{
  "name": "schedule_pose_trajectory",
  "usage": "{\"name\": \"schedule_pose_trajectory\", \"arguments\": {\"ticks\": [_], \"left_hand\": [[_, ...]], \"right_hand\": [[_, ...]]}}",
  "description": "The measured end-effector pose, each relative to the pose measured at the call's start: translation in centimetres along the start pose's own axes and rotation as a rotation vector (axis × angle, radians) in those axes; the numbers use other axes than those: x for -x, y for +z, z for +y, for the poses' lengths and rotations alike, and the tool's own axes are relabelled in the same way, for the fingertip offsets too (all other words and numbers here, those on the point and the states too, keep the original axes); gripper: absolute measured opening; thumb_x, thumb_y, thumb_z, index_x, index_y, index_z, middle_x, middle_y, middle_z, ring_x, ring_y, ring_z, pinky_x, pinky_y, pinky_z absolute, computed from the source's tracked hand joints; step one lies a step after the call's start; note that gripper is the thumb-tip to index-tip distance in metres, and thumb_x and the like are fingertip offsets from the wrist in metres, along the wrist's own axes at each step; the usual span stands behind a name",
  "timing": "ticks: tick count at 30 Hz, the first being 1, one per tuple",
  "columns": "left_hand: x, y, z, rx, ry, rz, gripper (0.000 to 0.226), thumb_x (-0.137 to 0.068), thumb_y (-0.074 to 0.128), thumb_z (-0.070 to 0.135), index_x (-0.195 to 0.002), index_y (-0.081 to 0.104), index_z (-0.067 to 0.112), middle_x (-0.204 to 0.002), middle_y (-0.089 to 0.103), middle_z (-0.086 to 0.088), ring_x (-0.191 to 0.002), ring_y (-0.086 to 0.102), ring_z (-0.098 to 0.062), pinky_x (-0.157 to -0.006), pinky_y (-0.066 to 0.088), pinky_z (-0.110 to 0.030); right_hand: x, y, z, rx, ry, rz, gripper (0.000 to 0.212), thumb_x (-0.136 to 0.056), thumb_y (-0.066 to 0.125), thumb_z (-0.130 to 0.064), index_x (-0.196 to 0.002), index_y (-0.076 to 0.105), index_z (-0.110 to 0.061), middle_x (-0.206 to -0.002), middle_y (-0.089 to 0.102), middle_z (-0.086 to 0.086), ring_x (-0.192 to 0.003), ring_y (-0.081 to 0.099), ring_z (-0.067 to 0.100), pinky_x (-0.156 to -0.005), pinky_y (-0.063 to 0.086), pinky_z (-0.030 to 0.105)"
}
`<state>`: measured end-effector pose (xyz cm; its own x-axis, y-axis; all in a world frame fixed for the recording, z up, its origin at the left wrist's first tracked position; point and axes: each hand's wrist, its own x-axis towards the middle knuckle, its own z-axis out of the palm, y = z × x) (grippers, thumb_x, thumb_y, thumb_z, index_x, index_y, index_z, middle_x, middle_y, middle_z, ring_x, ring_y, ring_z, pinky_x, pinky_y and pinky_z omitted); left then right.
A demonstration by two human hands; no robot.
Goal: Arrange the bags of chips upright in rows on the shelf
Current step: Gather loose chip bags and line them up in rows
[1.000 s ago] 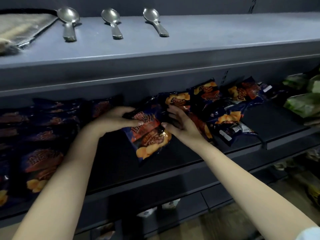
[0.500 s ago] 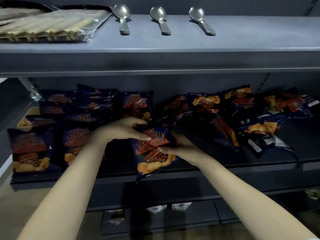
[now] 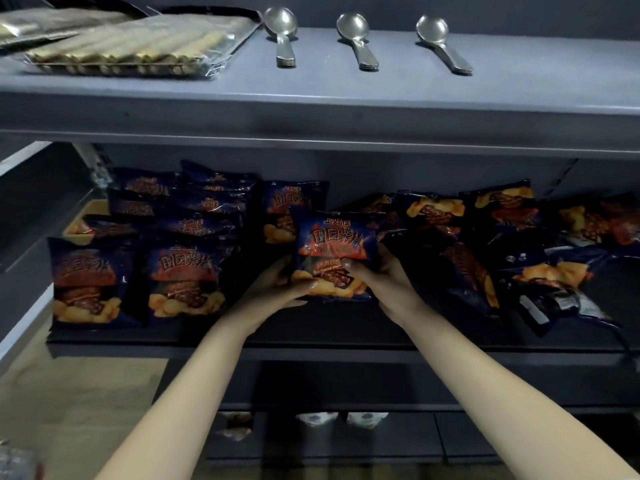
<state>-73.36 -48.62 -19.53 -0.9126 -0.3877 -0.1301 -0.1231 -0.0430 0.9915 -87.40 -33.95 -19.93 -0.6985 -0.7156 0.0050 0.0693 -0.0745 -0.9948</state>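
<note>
A dark blue chip bag (image 3: 334,251) with orange print stands upright in the middle of the dark shelf (image 3: 311,327). My left hand (image 3: 280,289) grips its lower left corner and my right hand (image 3: 377,271) grips its lower right side. Left of it, upright bags (image 3: 187,275) stand in rows, one behind another. One more upright bag (image 3: 294,199) stands just behind the held one. To the right, several bags (image 3: 478,247) lie jumbled and flat in a heap.
The grey shelf above (image 3: 346,109) juts out over the chips and carries three metal spoons (image 3: 356,39) and wrapped packs of sticks (image 3: 138,43). A lower shelf (image 3: 346,441) holds small items. Tan floor (image 3: 69,393) shows at the lower left.
Both hands carried the bag from the jumbled heap leftward and turned it from tilted to upright beside the rows. My view shifted left with it.
</note>
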Motion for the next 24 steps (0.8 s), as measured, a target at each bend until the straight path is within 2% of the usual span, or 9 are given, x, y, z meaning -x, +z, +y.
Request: {"name": "schedule_pose_trajectory", "arguments": {"ticks": [5, 8, 12, 14, 18, 21, 24], "left_hand": [[0.4, 0.1, -0.9, 0.029, 0.014, 0.084, 0.036, -0.082, 0.067, 0.015, -0.108, 0.054, 0.037, -0.108, 0.064, 0.009, -0.097, 0.065, -0.006, -0.074, 0.055, -0.024], [0.6, -0.3, -1.2, 0.035, 0.001, 0.142, 0.035, -0.083, 0.066, 0.011, -0.111, 0.055, 0.029, -0.107, 0.064, 0.004, -0.095, 0.064, -0.007, -0.071, 0.056, -0.024], [0.7, -0.8, -1.5, 0.003, -0.009, 0.184, 0.039, -0.083, 0.066, 0.010, -0.117, 0.052, 0.021, -0.109, 0.062, -0.001, -0.096, 0.062, -0.009, -0.071, 0.056, -0.022], [0.7, -0.9, -1.7, -0.013, 0.000, 0.205, 0.041, -0.082, 0.067, 0.011, -0.119, 0.052, 0.022, -0.110, 0.062, 0.002, -0.099, 0.061, -0.010, -0.073, 0.055, -0.021], [0.7, -0.9, -2.0, -0.207, 0.090, 0.292, 0.047, -0.082, 0.070, 0.015, -0.121, 0.047, 0.026, -0.103, 0.056, 0.021, -0.094, 0.053, 0.010, -0.074, 0.043, -0.004], [0.6, -1.1, -2.4, -0.337, 0.142, 0.352, 0.061, -0.080, 0.072, 0.019, -0.132, 0.043, 0.022, -0.114, 0.054, 0.013, -0.105, 0.053, -0.003, -0.086, 0.040, -0.012], [0.8, -1.3, -2.6, -0.517, 0.176, 0.398, 0.065, -0.081, 0.071, 0.020, -0.138, 0.038, 0.020, -0.126, 0.045, 0.009, -0.114, 0.044, -0.005, -0.094, 0.040, -0.020]], "right_hand": [[0.1, 0.6, 1.0, 0.014, 0.007, -0.056, 0.042, -0.082, 0.067, -0.009, -0.120, 0.052, -0.017, -0.118, 0.064, 0.004, -0.111, 0.061, 0.018, -0.096, 0.048, 0.033], [0.1, 0.9, 1.3, 0.159, -0.039, -0.118, 0.059, -0.075, 0.075, -0.021, -0.127, 0.048, -0.016, -0.124, 0.061, 0.005, -0.116, 0.058, 0.013, -0.098, 0.047, 0.027], [0.1, 1.2, 1.8, 0.253, -0.055, -0.146, 0.070, -0.071, 0.076, -0.018, -0.133, 0.042, -0.009, -0.125, 0.060, 0.005, -0.116, 0.057, 0.013, -0.097, 0.047, 0.024], [0.1, 1.3, 2.1, 0.286, -0.077, -0.125, 0.066, -0.073, 0.077, -0.014, -0.130, 0.044, -0.008, -0.120, 0.061, 0.003, -0.112, 0.059, 0.011, -0.094, 0.047, 0.023], [-1.0, 1.4, 2.0, 0.370, -0.090, -0.044, 0.050, -0.075, 0.076, -0.008, -0.118, 0.049, -0.012, -0.109, 0.063, -0.005, -0.105, 0.060, 0.007, -0.093, 0.047, 0.027], [-2.4, 1.2, 1.8, 0.401, -0.095, -0.013, 0.055, -0.075, 0.077, -0.013, -0.123, 0.049, -0.010, -0.116, 0.063, 0.001, -0.111, 0.059, 0.015, -0.099, 0.046, 0.034], [-4.1, 1.1, 1.8, 0.466, -0.086, 0.038, 0.064, -0.075, 0.077, -0.018, -0.129, 0.044, -0.008, -0.122, 0.059, 0.004, -0.115, 0.055, 0.018, -0.100, 0.044, 0.035]]}}
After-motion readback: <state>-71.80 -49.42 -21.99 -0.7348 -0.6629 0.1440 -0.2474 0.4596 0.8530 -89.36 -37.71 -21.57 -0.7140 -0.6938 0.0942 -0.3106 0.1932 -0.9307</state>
